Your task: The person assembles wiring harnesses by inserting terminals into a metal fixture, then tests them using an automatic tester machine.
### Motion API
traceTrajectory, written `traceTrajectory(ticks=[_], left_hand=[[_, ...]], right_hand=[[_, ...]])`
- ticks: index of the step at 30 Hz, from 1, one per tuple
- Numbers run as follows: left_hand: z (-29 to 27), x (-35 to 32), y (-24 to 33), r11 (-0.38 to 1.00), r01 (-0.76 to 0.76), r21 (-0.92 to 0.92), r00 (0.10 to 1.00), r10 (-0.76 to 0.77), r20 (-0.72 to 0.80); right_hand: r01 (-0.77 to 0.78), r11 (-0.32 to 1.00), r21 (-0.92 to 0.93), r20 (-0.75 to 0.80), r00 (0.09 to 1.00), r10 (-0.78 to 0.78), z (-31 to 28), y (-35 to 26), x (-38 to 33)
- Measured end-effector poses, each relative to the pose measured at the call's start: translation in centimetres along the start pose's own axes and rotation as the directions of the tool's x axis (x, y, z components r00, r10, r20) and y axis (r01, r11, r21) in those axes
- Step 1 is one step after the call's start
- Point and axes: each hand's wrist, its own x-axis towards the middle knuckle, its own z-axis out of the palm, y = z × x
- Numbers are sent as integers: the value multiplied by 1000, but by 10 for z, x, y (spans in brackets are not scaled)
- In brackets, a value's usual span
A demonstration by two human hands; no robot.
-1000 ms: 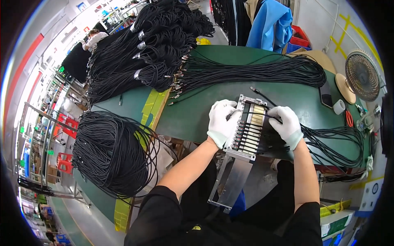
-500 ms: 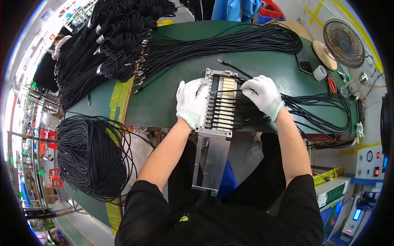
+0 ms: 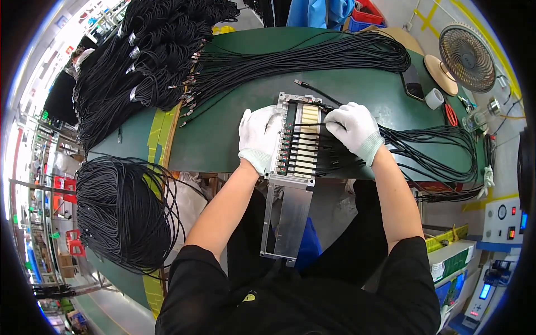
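- Bright workshop, curved by the wide lens, with grey floor (image 3: 106, 304) at lower left and a round fan (image 3: 466, 56) at far right.
- Green tabletop (image 3: 209, 139) spans the middle, its near edge in front of the person.
- Heaped black cable bundles (image 3: 167, 56) fill its upper left; a loose cable coil (image 3: 123, 212) sags below them. Another long cable bundle (image 3: 312, 58) stretches across the back, apparently laid straight to limit tangling.
- Slim metal fixture (image 3: 294, 218), at centre, rests partly on the table and overhangs its near edge, perhaps for easier reach. Pale bars and short black cables cross it in a row.
- White-gloved left hand (image 3: 259, 131) lies along the fixture's left side, seemingly steadying it; whether its fingers grip is unclear.
- White-gloved right hand (image 3: 355, 128), just right of the fixture, has fingers curled, seemingly pinching a thin black cable (image 3: 312, 124) to keep it level across the bars.
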Motion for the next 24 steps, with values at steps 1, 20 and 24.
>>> traceTrajectory(ticks=[1,20,24], left_hand=[[-1,1,2,1000,20,-3,1000,-20,22],[0,3,11,972,-219,85,969,206,135],[4,0,6,961,-265,75,956,272,-108]], right_hand=[[4,1000,1,-2,1000,-4,0,-2,0],[-191,981,-24,-261,949,178,12,23,11],[77,993,89,-229,972,-55,8,0,9]])
